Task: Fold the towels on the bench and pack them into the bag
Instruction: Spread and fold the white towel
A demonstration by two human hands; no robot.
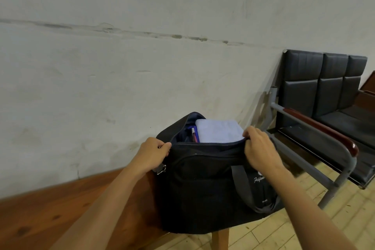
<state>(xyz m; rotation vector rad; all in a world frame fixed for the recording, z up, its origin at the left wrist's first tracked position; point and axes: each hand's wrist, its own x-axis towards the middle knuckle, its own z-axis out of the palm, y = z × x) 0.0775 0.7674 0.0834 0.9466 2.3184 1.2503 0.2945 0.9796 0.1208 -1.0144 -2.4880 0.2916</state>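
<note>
A black bag [205, 186] stands upright at the right end of the wooden bench [67, 209], its top open. A folded pale blue towel [219, 130] stands inside it, sticking up above the rim. My left hand [152, 153] pinches the bag's rim at its left end. At the right end of the opening, my right hand [258, 148] grips the near rim next to the towel. A pen-like thing [194, 134] shows inside the bag to the left of the towel.
A row of black padded seats [324, 95] on a grey metal frame with a dark red armrest [316, 126] stands to the right. A pale wall runs behind the bench. The floor is light wood planks [274, 235].
</note>
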